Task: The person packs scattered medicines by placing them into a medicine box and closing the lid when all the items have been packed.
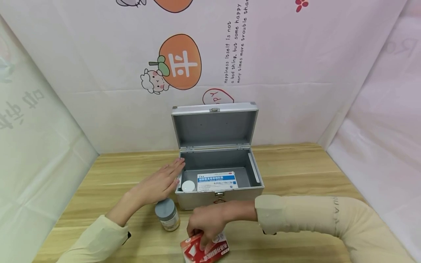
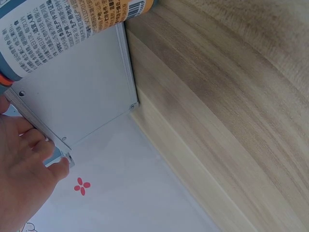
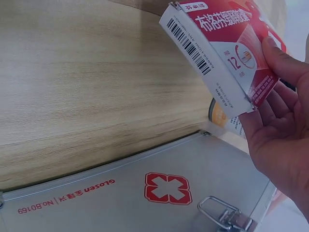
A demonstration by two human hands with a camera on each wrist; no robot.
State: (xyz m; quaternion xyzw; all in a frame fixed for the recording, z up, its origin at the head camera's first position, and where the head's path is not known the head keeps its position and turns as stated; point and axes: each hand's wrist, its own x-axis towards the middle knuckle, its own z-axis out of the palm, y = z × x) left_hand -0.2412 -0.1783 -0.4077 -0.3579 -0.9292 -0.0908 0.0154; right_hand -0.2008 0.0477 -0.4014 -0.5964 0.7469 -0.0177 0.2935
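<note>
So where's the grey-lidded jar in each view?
Head: the jar, below and left of centre, beside the silver case.
Left wrist: top left, cut off by the edge.
Right wrist: right of centre, partly behind the red box.
Shared landmark: the silver case.

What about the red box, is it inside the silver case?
No, the right hand holds the red box outside the silver case, in front of it.

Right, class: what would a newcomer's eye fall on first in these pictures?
Probably the bright red box, gripped by the right hand's fingers at the bottom of the head view. Next, the open silver case near the picture's centre, holding a blue-and-white box. Above it, a big orange fruit drawing stands out on the pale backdrop.
</note>
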